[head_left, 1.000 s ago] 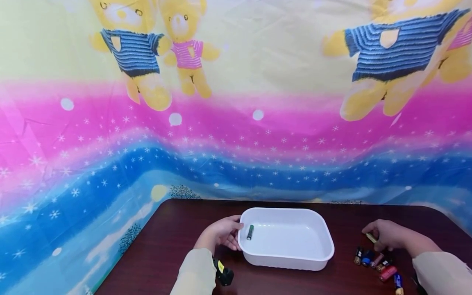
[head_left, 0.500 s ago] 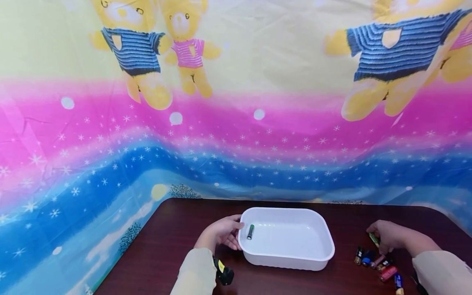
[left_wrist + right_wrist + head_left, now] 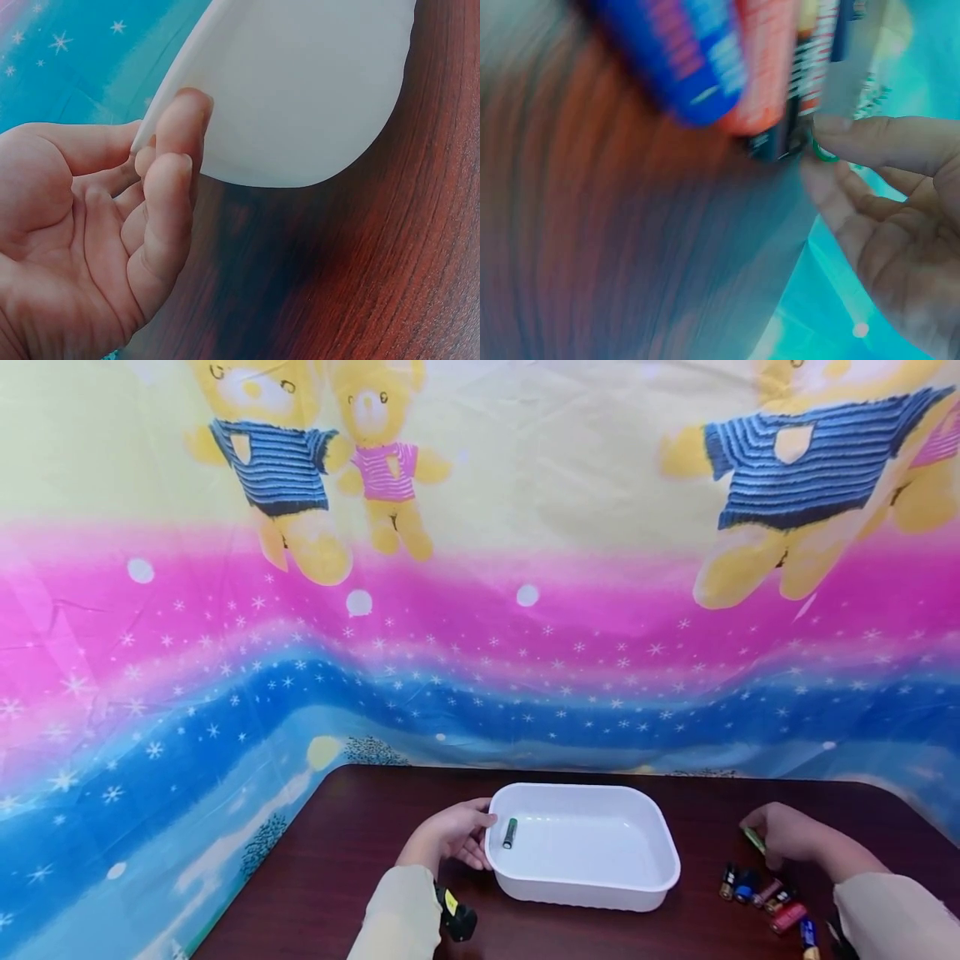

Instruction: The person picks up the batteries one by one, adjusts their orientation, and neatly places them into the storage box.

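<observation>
My left hand (image 3: 459,835) grips the left rim of a white plastic basin (image 3: 577,895). In the left wrist view the thumb and fingers of that hand (image 3: 97,247) pinch the basin wall (image 3: 300,90). A dark green battery (image 3: 510,833) lies inside the basin near its left end. Right of the basin, my right hand (image 3: 787,833) pinches a green battery (image 3: 753,839) between thumb and fingers, low over the table. Only its green end (image 3: 825,152) shows in the right wrist view, where other batteries partly cover it.
Several loose batteries lie in front of my right hand: a black one (image 3: 727,881), a blue one (image 3: 746,887), a red one (image 3: 788,917) and a blue-and-gold one (image 3: 809,938) among them. A bear-print curtain (image 3: 480,610) hangs behind the dark wooden table (image 3: 360,827).
My right hand, with the green battery in its fingers, shifts only slightly beside the pile. The left hand and the basin hold their places.
</observation>
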Motion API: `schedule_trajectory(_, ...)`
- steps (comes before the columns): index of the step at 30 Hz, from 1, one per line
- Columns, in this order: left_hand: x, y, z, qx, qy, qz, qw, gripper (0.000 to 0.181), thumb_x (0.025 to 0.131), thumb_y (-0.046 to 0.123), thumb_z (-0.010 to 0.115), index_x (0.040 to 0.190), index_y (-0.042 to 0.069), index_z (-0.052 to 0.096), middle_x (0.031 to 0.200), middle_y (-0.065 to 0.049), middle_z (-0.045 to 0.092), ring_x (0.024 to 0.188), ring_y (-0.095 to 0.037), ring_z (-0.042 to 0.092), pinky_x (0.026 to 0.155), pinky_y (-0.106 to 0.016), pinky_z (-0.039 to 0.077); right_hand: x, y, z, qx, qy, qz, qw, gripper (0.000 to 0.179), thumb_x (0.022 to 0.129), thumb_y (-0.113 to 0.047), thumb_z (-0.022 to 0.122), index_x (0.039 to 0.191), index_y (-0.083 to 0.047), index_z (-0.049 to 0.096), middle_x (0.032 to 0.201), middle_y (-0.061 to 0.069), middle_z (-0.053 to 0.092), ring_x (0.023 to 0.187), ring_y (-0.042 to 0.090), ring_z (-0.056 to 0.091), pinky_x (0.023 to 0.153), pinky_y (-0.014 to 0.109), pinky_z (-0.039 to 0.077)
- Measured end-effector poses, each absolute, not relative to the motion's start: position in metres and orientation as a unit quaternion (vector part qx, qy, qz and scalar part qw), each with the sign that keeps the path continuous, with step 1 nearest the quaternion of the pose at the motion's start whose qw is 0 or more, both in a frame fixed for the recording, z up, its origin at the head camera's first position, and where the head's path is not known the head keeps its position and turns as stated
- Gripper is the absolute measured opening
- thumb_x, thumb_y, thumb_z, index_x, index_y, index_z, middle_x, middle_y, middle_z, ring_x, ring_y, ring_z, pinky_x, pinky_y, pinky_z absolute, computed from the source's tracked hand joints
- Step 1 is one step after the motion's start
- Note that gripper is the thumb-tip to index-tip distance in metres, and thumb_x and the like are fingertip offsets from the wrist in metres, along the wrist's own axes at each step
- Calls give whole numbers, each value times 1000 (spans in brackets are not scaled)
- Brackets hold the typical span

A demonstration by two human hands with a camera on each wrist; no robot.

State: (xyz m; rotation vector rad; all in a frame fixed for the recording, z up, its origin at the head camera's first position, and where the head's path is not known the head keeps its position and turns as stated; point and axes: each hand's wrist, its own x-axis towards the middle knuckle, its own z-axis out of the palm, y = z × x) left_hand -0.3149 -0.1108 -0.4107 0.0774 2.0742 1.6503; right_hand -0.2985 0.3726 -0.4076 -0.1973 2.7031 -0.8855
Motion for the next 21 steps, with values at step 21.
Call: schedule_trajectory(21,-313,-110,-409,42,763,597,244,49,96,19,48,142,11,33,81,-24,59,51,-24,63,51,-36,56,-292,368,-395,-33,824,-548,140,65,79,4,65,132,19,30,130,44,29,105,31,55,87,46,49)
